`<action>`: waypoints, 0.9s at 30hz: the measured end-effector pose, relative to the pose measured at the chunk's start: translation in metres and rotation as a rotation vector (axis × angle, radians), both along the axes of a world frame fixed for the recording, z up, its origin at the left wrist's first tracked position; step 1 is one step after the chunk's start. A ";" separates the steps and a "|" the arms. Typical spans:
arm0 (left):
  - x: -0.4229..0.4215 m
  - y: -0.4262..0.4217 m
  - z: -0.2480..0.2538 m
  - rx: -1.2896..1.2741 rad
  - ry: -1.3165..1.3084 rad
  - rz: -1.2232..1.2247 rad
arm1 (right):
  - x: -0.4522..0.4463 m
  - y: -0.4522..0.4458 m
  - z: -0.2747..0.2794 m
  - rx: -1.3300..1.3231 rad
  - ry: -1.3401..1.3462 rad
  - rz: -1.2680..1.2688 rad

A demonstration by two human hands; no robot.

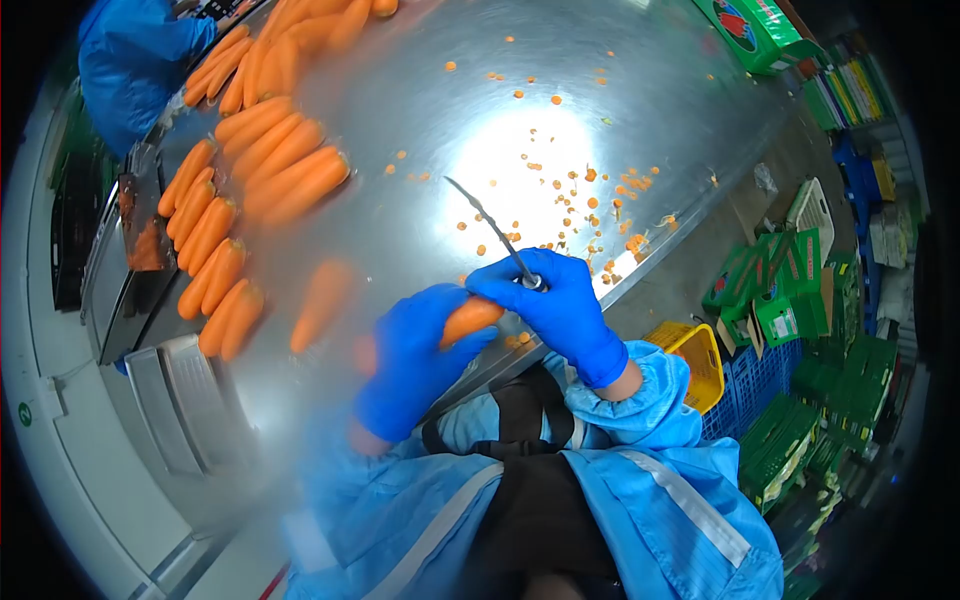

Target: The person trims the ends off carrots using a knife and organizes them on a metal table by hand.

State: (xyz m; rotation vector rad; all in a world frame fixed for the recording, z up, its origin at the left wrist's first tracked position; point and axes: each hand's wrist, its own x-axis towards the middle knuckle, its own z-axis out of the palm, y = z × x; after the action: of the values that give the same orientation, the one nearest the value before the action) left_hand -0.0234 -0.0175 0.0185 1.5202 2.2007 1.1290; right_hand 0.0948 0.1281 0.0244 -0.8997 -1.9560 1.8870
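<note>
My left hand point(415, 350), in a blue glove, is closed around a carrot point(472, 320) in front of my chest. The carrot's blunt end points to the right, toward my other hand. A knife point(488, 217) with a thin dark blade is gripped in my gloved right hand point(553, 302), its tip pointing up and left over the metal table point(430, 120). The fingers of this hand are at the carrot's end. Left of my hands a single carrot point(323, 303) lies on the table, blurred.
Carrots point(290, 165) lie in rows and a pile at the left and far left. Cut carrot bits point(570, 200) are scattered mid-table. A person in a blue gown point(130, 70) stands at upper left. Yellow crate point(692, 362), green boxes point(785, 285) and a green carton point(757, 35) stand at right.
</note>
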 end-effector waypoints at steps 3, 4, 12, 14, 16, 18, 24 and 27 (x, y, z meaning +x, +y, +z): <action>-0.006 -0.004 -0.007 -0.136 -0.002 0.040 | 0.002 0.000 0.010 -0.055 -0.048 0.020; -0.007 -0.007 -0.013 -0.194 -0.011 0.060 | 0.004 0.001 0.015 -0.095 -0.051 0.022; -0.070 -0.090 -0.071 -0.180 0.134 0.469 | 0.043 0.036 -0.042 -0.161 -0.196 -0.276; -0.083 -0.106 -0.088 -0.234 0.128 0.567 | 0.049 0.034 -0.057 -0.166 -0.190 -0.310; -0.092 -0.114 -0.107 -0.274 0.382 0.513 | 0.051 0.032 -0.066 -0.182 -0.231 -0.293; -0.099 -0.123 -0.130 -0.284 0.495 0.478 | 0.053 0.029 -0.077 -0.175 -0.253 -0.294; -0.102 -0.119 -0.128 -0.369 0.358 0.490 | 0.060 0.027 -0.104 -0.206 -0.320 -0.327; -0.110 -0.110 -0.109 -0.394 0.184 0.495 | 0.071 0.027 -0.140 -0.174 -0.235 -0.306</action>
State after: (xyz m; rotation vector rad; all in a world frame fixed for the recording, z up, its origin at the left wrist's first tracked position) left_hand -0.1332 -0.1278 -0.0909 0.9764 2.8116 0.6139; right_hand 0.1661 0.1552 -0.1157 -1.4395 -1.6689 1.8588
